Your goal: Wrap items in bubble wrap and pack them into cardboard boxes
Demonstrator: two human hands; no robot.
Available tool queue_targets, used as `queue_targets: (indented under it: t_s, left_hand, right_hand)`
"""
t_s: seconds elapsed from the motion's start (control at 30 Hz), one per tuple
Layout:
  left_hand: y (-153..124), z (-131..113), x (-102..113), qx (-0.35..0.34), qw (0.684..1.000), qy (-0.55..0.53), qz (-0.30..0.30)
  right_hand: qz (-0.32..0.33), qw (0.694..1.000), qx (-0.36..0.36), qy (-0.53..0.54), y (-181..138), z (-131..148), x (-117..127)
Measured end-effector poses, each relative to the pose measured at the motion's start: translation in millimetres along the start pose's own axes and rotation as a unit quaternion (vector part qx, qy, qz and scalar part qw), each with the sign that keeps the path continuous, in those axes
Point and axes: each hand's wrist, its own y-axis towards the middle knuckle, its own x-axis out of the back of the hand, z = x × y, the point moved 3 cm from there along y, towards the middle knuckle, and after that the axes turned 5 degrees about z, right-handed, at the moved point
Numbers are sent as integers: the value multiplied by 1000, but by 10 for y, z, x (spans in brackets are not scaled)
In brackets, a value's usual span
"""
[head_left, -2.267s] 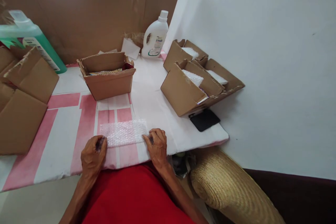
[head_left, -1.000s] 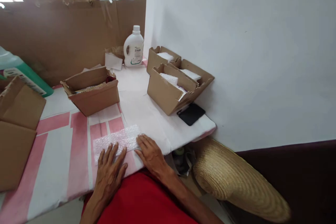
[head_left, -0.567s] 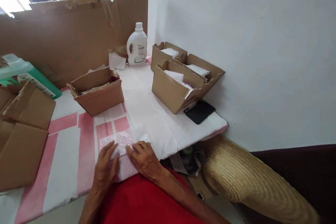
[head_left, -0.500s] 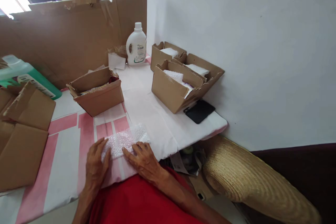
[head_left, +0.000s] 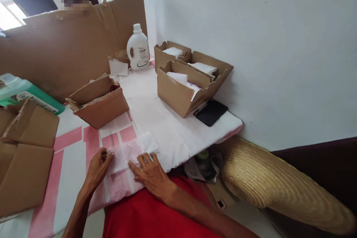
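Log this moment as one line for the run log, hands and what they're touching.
left hand: pinching left end of bubble wrap | right hand: flat on its near edge | wrap: on pink-and-white table cover | nearest: open cardboard box

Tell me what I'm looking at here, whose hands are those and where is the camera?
The camera sits on a person's head and looks down, so you see what that person sees. The two bare hands at the bottom are their own, above a red shirt.

The left hand pinches the left end of a piece of bubble wrap. The right hand lies flat, with its fingers pressing on the wrap's near edge. The wrap rests on a table covered in pink and white.

Further back stands an open cardboard box. To the right are more open boxes with white padding inside, and a flat black thing beside them. A white bottle stands by the cardboard wall. A green jug and flat cardboard pieces are on the left. A straw hat lies below the table.
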Motion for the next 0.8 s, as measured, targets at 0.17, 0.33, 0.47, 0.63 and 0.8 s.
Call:
queue_targets:
  t_s: [0.17,0.33,0.47,0.63,0.8]
  left_hand:
    - [-60,-153,-113,61,992,-107,17]
    - [-48,-409,-357,82,981,-175,30]
    - [-24,-550,-552,94,976,-191,44]
    - [-47,-568,-599,84,977,-192,50]
    - [-57,-443,-618,71,979,-185,45]
  right_hand:
    - [12,999,3,34,13,-23,52]
    - [5,999,0,46,37,-31,57]
    - [-9,999,5,42,39,-35,25]
    - [-30,998,5,46,-1,-60,36]
    - [-62,997,8,51,-94,-150,122]
